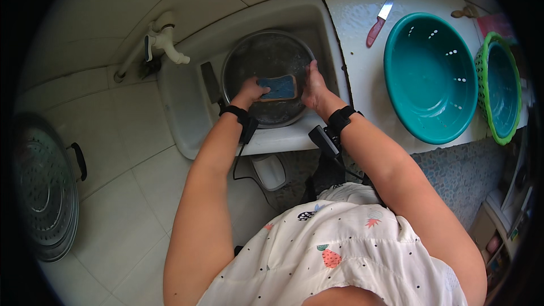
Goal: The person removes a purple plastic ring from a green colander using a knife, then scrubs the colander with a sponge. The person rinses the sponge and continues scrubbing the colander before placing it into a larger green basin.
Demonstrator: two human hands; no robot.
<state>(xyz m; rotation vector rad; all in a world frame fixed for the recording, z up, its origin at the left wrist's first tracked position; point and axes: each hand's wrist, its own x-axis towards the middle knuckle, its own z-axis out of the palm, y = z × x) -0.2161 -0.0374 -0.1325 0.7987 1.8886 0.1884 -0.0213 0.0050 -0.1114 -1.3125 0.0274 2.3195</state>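
Note:
A round metal basin [263, 55] rests inside the white ceramic sink [180, 123], with a wet, shiny inner surface. My left hand [252, 91] grips the left end of a blue scrubbing sponge [278, 87] with a pale orange edge, held over the inside of the basin. On the basin's right rim lies my right hand [314, 86], its palm side against the rim and its fingers pointing up the picture. Left of the basin, in the sink, a cleaver [210, 80] leans with its dark handle partly hidden by my left wrist.
A white plastic tap [170, 49] juts over the sink's left end. On the counter [361, 76] to the right are a red-handled knife [381, 21], a large teal basin [431, 80] and a green-rimmed basket [499, 89]. Perforated metal steamer trays [44, 187] stand far left.

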